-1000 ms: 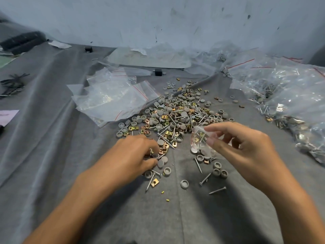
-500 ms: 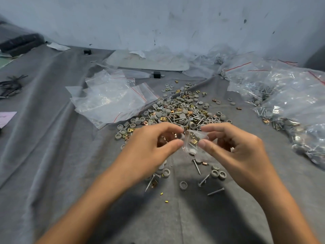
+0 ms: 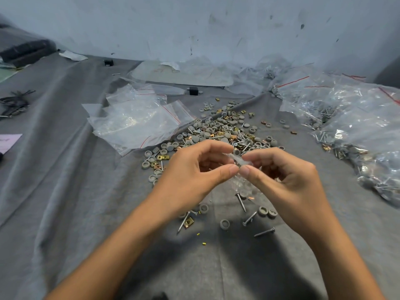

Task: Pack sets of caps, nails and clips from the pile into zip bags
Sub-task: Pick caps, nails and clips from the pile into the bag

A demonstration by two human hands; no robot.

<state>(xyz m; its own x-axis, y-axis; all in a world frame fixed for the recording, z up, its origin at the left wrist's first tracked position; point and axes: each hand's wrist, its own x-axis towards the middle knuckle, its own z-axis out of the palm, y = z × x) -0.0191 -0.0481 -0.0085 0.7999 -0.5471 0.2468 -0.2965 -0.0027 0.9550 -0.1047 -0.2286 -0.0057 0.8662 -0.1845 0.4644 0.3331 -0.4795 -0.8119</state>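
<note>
Head: bag (image 3: 239, 159) between left hand (image 3: 190, 176), right hand (image 3: 290, 180)

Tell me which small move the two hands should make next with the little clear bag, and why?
Probably slide the pinching fingers apart along the mouth of the small clear plastic zip bag to press it shut. The left hand and the right hand both pinch its top edge, thumbs almost touching, above the pile of grey caps, nails and clips.
</note>
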